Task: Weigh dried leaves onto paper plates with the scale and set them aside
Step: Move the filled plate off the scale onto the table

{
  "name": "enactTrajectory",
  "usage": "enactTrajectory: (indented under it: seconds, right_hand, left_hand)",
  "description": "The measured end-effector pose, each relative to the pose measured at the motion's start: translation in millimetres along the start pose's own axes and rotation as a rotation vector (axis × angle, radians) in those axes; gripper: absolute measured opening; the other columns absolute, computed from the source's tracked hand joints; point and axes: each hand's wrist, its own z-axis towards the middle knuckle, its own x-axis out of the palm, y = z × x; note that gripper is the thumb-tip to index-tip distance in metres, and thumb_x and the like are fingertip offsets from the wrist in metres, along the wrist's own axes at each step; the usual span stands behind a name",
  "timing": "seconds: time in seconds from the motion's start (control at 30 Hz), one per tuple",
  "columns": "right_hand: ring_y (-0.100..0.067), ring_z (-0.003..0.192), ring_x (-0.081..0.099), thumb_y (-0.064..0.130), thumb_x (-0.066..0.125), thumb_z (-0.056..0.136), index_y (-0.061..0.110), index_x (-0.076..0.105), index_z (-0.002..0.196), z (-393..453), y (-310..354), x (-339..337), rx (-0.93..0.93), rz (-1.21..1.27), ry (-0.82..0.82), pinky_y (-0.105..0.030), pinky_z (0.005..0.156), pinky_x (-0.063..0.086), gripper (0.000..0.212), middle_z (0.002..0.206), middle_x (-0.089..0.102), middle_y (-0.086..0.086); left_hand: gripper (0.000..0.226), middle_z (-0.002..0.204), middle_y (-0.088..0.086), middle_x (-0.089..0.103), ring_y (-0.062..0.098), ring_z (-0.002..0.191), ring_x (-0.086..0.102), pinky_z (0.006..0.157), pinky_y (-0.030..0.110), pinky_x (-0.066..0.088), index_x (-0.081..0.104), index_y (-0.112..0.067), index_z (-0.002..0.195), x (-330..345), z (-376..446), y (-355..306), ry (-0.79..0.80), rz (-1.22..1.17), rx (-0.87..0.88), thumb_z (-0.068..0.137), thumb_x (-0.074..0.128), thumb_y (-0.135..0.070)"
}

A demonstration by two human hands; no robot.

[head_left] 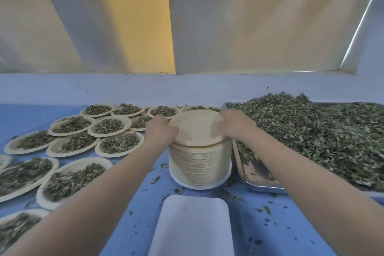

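A tall stack of paper plates (199, 168) stands in the middle of the blue table. Its top plate (197, 125) sits slightly tilted. My left hand (159, 131) grips the top plate's left rim and my right hand (235, 123) grips its right rim. A white scale (193, 228) with a bare platform lies close to me, in front of the stack. To the right, a metal tray (257, 181) holds a big heap of dried leaves (315, 131).
Several paper plates filled with leaves (116, 143) cover the table's left side, reaching the back wall. Loose leaf crumbs (264, 210) are scattered around the scale and tray. A pale blue wall ledge (187, 87) runs behind everything.
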Motion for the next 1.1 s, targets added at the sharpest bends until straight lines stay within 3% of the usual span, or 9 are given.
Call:
enactTrajectory:
  seconds: [0.13, 0.3, 0.43, 0.57, 0.73, 0.8, 0.9, 0.97, 1.1]
  right_hand:
    - [-0.028, 0.113, 0.055, 0.006, 0.039, 0.09, 0.001, 0.05, 0.129, 1.6, 1.1, -12.0, 0.009, 0.072, -0.04, -0.038, 0.094, 0.048, 0.041, 0.13, 0.054, -0.013]
    - [-0.023, 0.069, 0.048, 0.004, 0.039, 0.086, -0.006, 0.058, 0.101, -20.3, 3.0, -27.9, -0.071, 0.193, -0.136, -0.03, 0.057, 0.037, 0.026, 0.1, 0.061, -0.018]
    - [-0.02, 0.058, 0.037, 0.009, 0.041, 0.088, 0.004, 0.044, 0.072, -61.9, 10.1, -33.7, -0.164, 0.185, -0.181, -0.029, 0.051, 0.024, 0.017, 0.071, 0.045, -0.009]
    - [-0.022, 0.063, 0.038, 0.01, 0.041, 0.089, 0.001, 0.048, 0.076, -107.0, 14.8, -26.8, -0.219, 0.199, -0.184, -0.031, 0.055, 0.024, 0.017, 0.074, 0.048, -0.012]
    - [-0.021, 0.059, 0.033, 0.008, 0.043, 0.087, 0.005, 0.037, 0.069, -157.3, 10.5, -2.8, -0.22, 0.212, -0.159, -0.034, 0.054, 0.021, 0.02, 0.066, 0.037, -0.009]
    - [-0.017, 0.056, 0.037, 0.007, 0.043, 0.087, 0.009, 0.037, 0.063, -170.2, 4.7, 11.0, -0.195, 0.224, -0.14, -0.024, 0.048, 0.026, 0.024, 0.062, 0.041, -0.004]
    - [-0.021, 0.064, 0.044, 0.007, 0.043, 0.087, 0.014, 0.041, 0.064, -178.4, -1.3, 35.8, -0.137, 0.198, -0.103, -0.027, 0.05, 0.03, 0.024, 0.07, 0.05, -0.006]
    - [-0.026, 0.077, 0.046, 0.008, 0.043, 0.089, 0.012, 0.041, 0.069, -179.1, -4.2, 53.4, -0.113, 0.146, -0.088, -0.031, 0.059, 0.027, 0.02, 0.082, 0.051, -0.01]
    - [-0.027, 0.091, 0.049, 0.009, 0.042, 0.089, 0.012, 0.041, 0.076, -179.7, -12.5, 81.2, -0.071, 0.149, -0.057, -0.032, 0.068, 0.035, 0.013, 0.093, 0.049, -0.01]
  left_hand:
    - [0.027, 0.055, 0.001, 0.021, 0.016, 0.05, 0.017, 0.048, 0.025, 0.014, 0.031, -0.012, 0.062, -12.8, 3.9, -11.1, -0.034, -0.019, 0.055, 0.073, 0.053, -0.002]
    - [0.015, 0.055, 0.006, 0.028, 0.014, 0.039, 0.024, 0.047, 0.021, 0.019, 0.044, -0.011, 0.064, -42.2, -11.4, -20.5, -0.062, -0.056, 0.139, 0.072, 0.054, -0.002]
    - [0.012, 0.07, 0.007, 0.043, 0.015, 0.064, 0.033, 0.06, 0.03, 0.027, 0.056, -0.016, 0.073, -63.0, -46.3, -12.5, -0.042, -0.17, 0.163, 0.07, 0.058, -0.004]
    - [0.018, 0.072, 0.003, 0.063, 0.016, 0.053, 0.044, 0.053, 0.023, 0.036, 0.064, -0.024, 0.064, -76.4, -91.4, 4.0, -0.027, -0.273, 0.161, 0.071, 0.063, -0.007]
    - [0.029, 0.073, 0.006, 0.065, 0.016, 0.067, 0.051, 0.068, 0.027, 0.042, 0.065, -0.037, 0.049, -67.7, -142.3, 31.7, -0.007, -0.31, 0.137, 0.066, 0.063, -0.013]
    - [0.03, 0.074, 0.006, 0.069, 0.013, 0.059, 0.049, 0.062, 0.025, 0.04, 0.062, -0.034, 0.051, -54.9, -157.2, 43.3, -0.001, -0.287, 0.129, 0.071, 0.061, -0.012]
    - [0.033, 0.07, -0.015, 0.066, 0.005, 0.049, 0.048, 0.054, 0.023, 0.038, 0.057, -0.039, 0.061, -32.5, -167.0, 58.2, 0.005, -0.302, 0.089, 0.076, 0.058, -0.009]
    - [0.03, 0.075, -0.025, 0.061, -0.001, 0.069, 0.058, 0.063, 0.026, 0.048, 0.063, -0.038, 0.072, -21.1, -167.9, 66.7, -0.016, -0.313, 0.047, 0.079, 0.057, -0.009]
    - [0.038, 0.107, -0.006, 0.067, 0.01, 0.1, 0.059, 0.084, 0.026, 0.045, 0.063, -0.021, 0.12, -3.9, -169.4, 82.6, 0.002, -0.27, -0.041, 0.083, 0.057, -0.015]
